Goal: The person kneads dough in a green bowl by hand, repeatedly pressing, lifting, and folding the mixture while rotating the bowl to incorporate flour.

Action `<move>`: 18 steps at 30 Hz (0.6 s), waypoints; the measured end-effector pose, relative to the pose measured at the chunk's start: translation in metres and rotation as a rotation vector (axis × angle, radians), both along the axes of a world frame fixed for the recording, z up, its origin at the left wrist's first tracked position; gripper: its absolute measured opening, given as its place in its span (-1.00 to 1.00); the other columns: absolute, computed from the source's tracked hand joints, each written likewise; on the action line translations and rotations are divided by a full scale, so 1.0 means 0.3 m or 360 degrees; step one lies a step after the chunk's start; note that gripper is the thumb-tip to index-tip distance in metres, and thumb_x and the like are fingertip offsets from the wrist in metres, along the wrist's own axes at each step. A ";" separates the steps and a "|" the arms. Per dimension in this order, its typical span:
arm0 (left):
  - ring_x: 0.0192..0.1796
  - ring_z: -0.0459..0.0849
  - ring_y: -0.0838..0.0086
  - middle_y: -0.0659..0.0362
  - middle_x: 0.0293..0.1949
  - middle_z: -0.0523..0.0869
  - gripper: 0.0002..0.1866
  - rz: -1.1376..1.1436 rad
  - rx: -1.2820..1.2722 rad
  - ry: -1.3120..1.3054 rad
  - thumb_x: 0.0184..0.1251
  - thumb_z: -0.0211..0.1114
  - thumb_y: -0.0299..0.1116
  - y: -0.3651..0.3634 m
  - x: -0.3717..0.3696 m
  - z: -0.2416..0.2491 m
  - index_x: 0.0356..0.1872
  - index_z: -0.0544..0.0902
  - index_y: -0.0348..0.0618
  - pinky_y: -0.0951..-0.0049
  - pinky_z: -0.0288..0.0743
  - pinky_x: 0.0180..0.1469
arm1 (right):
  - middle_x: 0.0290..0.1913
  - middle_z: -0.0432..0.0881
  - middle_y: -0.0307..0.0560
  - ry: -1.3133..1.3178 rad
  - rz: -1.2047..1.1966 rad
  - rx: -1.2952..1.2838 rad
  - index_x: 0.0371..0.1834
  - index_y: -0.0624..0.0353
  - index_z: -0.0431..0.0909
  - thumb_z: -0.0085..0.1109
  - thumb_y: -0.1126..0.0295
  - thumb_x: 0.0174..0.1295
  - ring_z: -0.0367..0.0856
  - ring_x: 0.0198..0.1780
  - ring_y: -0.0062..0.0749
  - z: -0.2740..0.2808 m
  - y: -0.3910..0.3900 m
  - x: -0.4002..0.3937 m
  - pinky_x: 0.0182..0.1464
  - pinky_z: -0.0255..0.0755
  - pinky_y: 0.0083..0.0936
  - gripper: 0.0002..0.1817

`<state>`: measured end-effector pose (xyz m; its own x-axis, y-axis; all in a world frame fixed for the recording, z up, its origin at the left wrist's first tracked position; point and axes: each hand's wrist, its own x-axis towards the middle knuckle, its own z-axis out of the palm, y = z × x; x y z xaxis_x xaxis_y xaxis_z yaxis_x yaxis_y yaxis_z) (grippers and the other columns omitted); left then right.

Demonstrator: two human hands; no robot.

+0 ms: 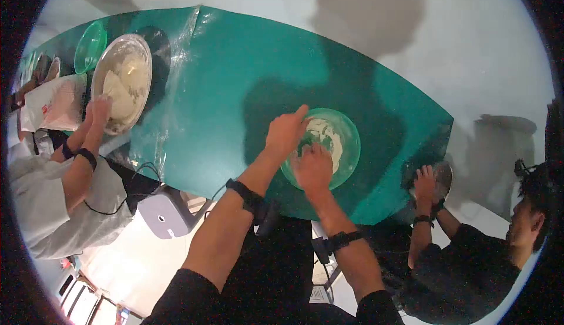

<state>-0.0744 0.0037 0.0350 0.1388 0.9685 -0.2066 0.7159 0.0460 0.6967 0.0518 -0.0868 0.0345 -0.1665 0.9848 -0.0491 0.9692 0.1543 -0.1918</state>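
A translucent green bowl (351, 155) stands on the table in front of me, with pale flour or dough (336, 146) stuck across its bottom and side. My left hand (286, 132) is closed at the bowl's left rim, its thumb pointing up along the edge. Inside the bowl, my right hand (313, 166) has its fingers curled down against the left part of the bottom. Whatever lies beneath those fingers is hidden.
A green-topped table (217, 90) runs along the wall. At left, a co-worker's hands (98, 111) are in a large metal basin (147, 61) of dough, near another green bowl (89, 48). A second person's hand (425, 179) touches a bowl (445, 178) at right. A grey stool (164, 214) stands below.
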 end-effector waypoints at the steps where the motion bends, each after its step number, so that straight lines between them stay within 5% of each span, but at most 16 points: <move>1: -0.28 0.75 -0.16 -0.07 -0.39 0.76 -0.75 0.0005 -0.0014 -0.0014 0.56 0.22 -0.09 0.012 -0.005 0.009 -0.04 0.47 -0.01 -0.14 0.61 -0.25 | -0.18 0.64 0.10 -0.0009 0.0005 0.0037 -0.21 0.26 0.69 0.34 0.09 0.19 0.65 -0.06 0.05 -0.001 0.022 0.002 0.00 0.51 -0.04 -0.60; 5: -0.30 0.74 -0.15 -0.07 -0.42 0.73 -0.75 -0.0002 -0.0043 -0.0024 0.56 0.22 -0.09 0.013 0.004 -0.012 -0.08 0.47 -0.02 -0.13 0.59 -0.29 | -0.26 0.58 0.03 0.0074 0.0062 0.0155 -0.26 0.19 0.60 0.39 0.13 0.13 0.62 -0.12 0.02 -0.049 0.067 0.043 -0.09 0.51 -0.08 -0.66; 8: -0.31 0.73 -0.15 -0.07 -0.42 0.73 -0.75 0.0039 -0.0108 -0.0034 0.56 0.22 -0.10 0.015 0.004 0.024 -0.11 0.48 -0.03 -0.11 0.58 -0.31 | 0.01 0.68 0.17 0.0126 0.0119 -0.0188 -0.06 0.21 0.63 0.39 0.03 0.12 0.66 0.01 0.11 -0.057 0.110 0.061 -0.02 0.57 0.04 -0.50; 14: -0.31 0.73 -0.13 -0.06 -0.39 0.73 -0.72 0.0118 -0.0090 -0.0127 0.51 0.27 -0.09 0.014 0.006 0.003 -0.16 0.52 -0.08 -0.08 0.57 -0.32 | -0.08 0.66 0.12 0.0218 0.0257 0.0330 -0.11 0.18 0.62 0.44 0.06 0.00 0.66 -0.08 0.11 -0.180 0.104 0.091 -0.09 0.55 0.07 -0.51; 18: -0.32 0.72 -0.11 -0.06 -0.39 0.72 -0.72 0.0160 -0.0057 -0.0175 0.46 0.33 -0.13 0.017 0.010 0.004 -0.24 0.53 -0.11 -0.03 0.57 -0.33 | -0.10 0.69 0.10 0.0337 0.0281 0.0240 -0.14 0.18 0.66 0.42 0.10 -0.02 0.67 -0.11 0.08 -0.174 0.137 0.094 -0.06 0.55 0.06 -0.54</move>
<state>-0.0714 0.0089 0.0360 0.0652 0.9710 -0.2300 0.6260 0.1397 0.7672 0.0801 -0.0457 -0.0177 -0.3263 0.9334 0.1495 0.8660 0.3586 -0.3486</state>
